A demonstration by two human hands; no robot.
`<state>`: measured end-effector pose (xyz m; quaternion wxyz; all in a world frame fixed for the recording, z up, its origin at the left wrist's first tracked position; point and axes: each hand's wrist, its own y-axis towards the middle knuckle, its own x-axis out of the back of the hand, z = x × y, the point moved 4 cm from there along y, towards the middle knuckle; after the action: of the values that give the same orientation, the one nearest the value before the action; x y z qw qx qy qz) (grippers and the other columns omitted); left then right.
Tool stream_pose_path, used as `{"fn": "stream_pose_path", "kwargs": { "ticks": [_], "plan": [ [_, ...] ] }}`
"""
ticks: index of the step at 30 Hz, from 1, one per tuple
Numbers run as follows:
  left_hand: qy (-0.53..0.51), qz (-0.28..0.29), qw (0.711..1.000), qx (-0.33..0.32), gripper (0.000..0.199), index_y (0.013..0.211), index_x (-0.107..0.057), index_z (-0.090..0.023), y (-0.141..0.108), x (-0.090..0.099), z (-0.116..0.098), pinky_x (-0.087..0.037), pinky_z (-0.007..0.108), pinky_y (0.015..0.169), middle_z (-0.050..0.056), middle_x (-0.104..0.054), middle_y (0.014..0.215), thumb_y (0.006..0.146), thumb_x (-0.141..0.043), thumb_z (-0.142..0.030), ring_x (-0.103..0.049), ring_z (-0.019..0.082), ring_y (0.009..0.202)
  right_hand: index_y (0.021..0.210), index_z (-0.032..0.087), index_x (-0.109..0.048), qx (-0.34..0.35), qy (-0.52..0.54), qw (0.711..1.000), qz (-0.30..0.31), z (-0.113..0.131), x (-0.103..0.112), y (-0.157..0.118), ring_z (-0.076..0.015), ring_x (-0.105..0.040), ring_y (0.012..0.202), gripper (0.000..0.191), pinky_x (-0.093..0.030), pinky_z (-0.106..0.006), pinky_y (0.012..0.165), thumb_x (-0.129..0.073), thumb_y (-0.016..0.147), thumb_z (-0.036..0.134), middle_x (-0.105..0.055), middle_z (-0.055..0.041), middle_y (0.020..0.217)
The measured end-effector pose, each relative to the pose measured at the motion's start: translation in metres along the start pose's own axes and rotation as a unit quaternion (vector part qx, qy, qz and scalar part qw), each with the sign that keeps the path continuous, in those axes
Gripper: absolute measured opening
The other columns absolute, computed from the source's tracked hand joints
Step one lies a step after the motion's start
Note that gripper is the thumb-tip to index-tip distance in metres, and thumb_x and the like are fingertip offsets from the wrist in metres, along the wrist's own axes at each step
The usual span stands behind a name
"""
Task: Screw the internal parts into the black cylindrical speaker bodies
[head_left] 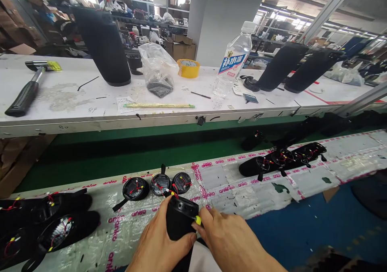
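Observation:
A black cylinder point(181, 219) stands near the bottom centre, its rim with small holes facing up. My left hand point(165, 239) wraps round it from the left, thumb across the front. At the rim's right side, my right hand point(225, 233) pinches a small yellow piece point(198, 220) between thumb and fingers. Red wires with a yellow connector point(172, 193) show at the far side of the rim. Just beyond stand several round black parts with red wires, among them one with a strap point(135, 188).
Black cylinders with wires lie on the taped lower surface at left point(65, 229) and right point(254, 166). The white bench point(105, 98) behind holds a hammer point(30, 86), a plastic bottle point(232, 60), yellow tape point(188, 68), a plastic bag point(157, 68) and tall black cylinders point(104, 50).

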<state>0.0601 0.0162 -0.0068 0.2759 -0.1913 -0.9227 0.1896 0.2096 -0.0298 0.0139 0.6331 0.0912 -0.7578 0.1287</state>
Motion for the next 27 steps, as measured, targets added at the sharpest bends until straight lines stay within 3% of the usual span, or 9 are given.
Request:
{"fn": "stream_pose_path", "kwargs": {
  "ticks": [4, 10, 14, 16, 20, 22, 24, 27],
  "plan": [
    [-0.006, -0.016, 1.000, -0.003, 0.080, 0.145, -0.047, -0.017, -0.003, 0.000, -0.001, -0.045, 0.050, 0.102, 0.017, -0.072, 0.128, 0.071, -0.071, -0.034, -0.065, 0.042, 0.121, 0.094, 0.024, -0.049, 0.010, -0.010, 0.999, 0.042, 0.000, 0.005, 0.002, -0.0212, -0.064, 0.048, 0.017, -0.014, -0.037, 0.041, -0.066, 0.095, 0.028, -0.066, -0.0010, 0.070],
    [0.027, -0.005, 1.000, -0.002, 0.084, 0.148, -0.044, -0.015, -0.001, -0.001, 0.002, -0.043, 0.052, 0.105, 0.019, -0.069, 0.134, 0.071, -0.071, -0.033, -0.062, 0.043, 0.124, 0.092, 0.023, -0.052, 0.035, 0.007, 0.998, 0.050, -0.001, 0.006, 0.007, -0.0203, -0.063, 0.047, 0.018, -0.013, -0.038, 0.040, -0.070, 0.093, 0.024, -0.066, 0.0000, 0.068],
    [-0.102, 0.012, 0.995, -0.011, 0.080, 0.145, -0.048, -0.020, 0.009, 0.011, 0.018, -0.037, 0.055, 0.113, 0.016, -0.065, 0.140, 0.074, -0.072, -0.048, -0.055, 0.042, 0.133, 0.095, 0.024, -0.052, -0.001, 0.102, 0.994, 0.040, -0.010, -0.002, 0.009, -0.0227, -0.070, 0.058, 0.016, -0.024, -0.035, 0.045, -0.067, 0.098, 0.027, -0.070, 0.0017, 0.078],
    [-0.227, 0.081, 0.971, 0.002, 0.075, 0.140, -0.055, -0.021, 0.017, 0.012, 0.029, -0.037, 0.052, 0.115, 0.013, -0.064, 0.143, 0.076, -0.072, -0.058, -0.053, 0.040, 0.136, 0.097, 0.025, -0.052, -0.014, 0.155, 0.988, 0.026, -0.015, -0.004, 0.009, -0.0230, -0.071, 0.064, 0.017, -0.029, -0.034, 0.049, -0.068, 0.098, 0.027, -0.071, 0.0038, 0.081],
    [-0.414, 0.234, 0.880, 0.024, 0.075, 0.134, -0.062, -0.018, 0.027, 0.001, 0.040, -0.049, 0.047, 0.104, 0.014, -0.073, 0.130, 0.072, -0.077, -0.058, -0.065, 0.038, 0.120, 0.097, 0.025, -0.052, 0.011, 0.215, 0.976, -0.018, -0.022, -0.003, 0.007, -0.0215, -0.071, 0.067, 0.016, -0.032, -0.033, 0.053, -0.067, 0.099, 0.025, -0.069, 0.0050, 0.082],
    [-0.441, 0.245, 0.863, 0.027, 0.075, 0.136, -0.061, -0.018, 0.028, -0.004, 0.042, -0.051, 0.044, 0.099, 0.013, -0.076, 0.122, 0.074, -0.077, -0.056, -0.068, 0.037, 0.115, 0.099, 0.024, -0.052, 0.027, 0.275, 0.959, -0.071, -0.025, -0.001, 0.004, -0.0190, -0.070, 0.068, 0.011, -0.037, -0.031, 0.058, -0.055, 0.107, 0.031, -0.068, 0.0048, 0.082],
    [-0.448, 0.241, 0.859, 0.053, 0.078, 0.141, -0.056, -0.019, 0.028, -0.007, 0.043, -0.052, 0.043, 0.096, 0.011, -0.078, 0.115, 0.075, -0.075, -0.057, -0.069, 0.035, 0.110, 0.101, 0.025, -0.051, 0.015, 0.334, 0.933, -0.130, -0.030, 0.002, 0.001, -0.0168, -0.068, 0.068, 0.024, -0.041, -0.030, 0.063, -0.035, 0.113, 0.038, -0.067, 0.0045, 0.081],
    [-0.450, 0.232, 0.860, 0.066, 0.088, 0.150, -0.044, -0.022, 0.025, -0.005, 0.041, -0.047, 0.046, 0.105, 0.010, -0.076, 0.123, 0.075, -0.076, -0.056, -0.068, 0.035, 0.115, 0.098, 0.025, -0.050, -0.028, 0.331, 0.933, -0.136, -0.033, 0.001, 0.000, -0.0173, -0.066, 0.064, 0.035, -0.039, -0.031, 0.059, -0.023, 0.114, 0.041, -0.065, 0.0039, 0.077]
  ]
}}
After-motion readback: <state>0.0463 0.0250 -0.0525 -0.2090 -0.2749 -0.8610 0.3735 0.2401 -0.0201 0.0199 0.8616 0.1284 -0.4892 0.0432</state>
